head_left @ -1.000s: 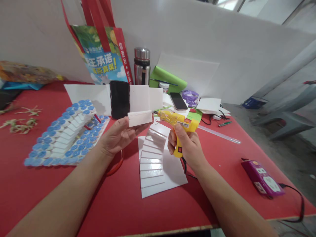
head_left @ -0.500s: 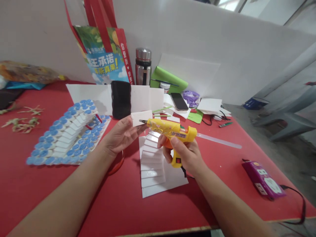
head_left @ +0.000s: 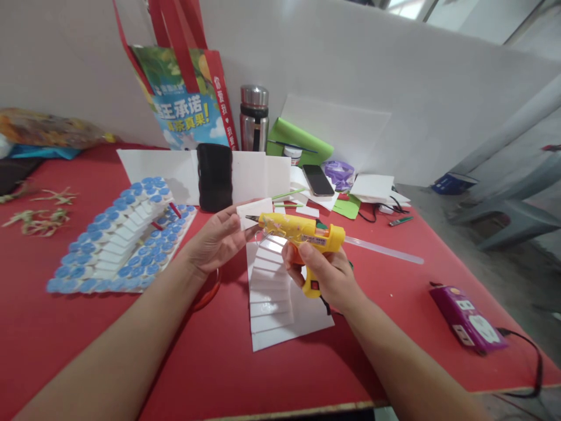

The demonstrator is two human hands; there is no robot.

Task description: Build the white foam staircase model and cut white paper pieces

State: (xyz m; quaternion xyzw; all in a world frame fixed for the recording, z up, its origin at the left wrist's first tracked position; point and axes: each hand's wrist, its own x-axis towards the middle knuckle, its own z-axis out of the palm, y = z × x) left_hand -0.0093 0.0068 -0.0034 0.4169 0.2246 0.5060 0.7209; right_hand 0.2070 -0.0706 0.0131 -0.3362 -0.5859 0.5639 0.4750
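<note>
Looking down through the head camera, set the clock's centre on the yellow plastic glue gun [head_left: 289,224], twelve pointing away from the person. The right hand [head_left: 328,270] has its fingers wrapped round the grip, apparently to steer the dark pointed nozzle [head_left: 252,218] towards nine; a long translucent glue stick [head_left: 385,251] juts out at three. Between nine and ten, the left hand [head_left: 218,237] pinches a small white rectangular board piece [head_left: 262,206] by its left end, seemingly leaving its face open. At seven, a white stepped board strip [head_left: 270,292] lies on a flat white sheet [head_left: 313,304], probably for easy reach. Hard to tell: whether nozzle and piece touch. Fingers cover the trigger; the left fingertips are partly hidden.
</note>
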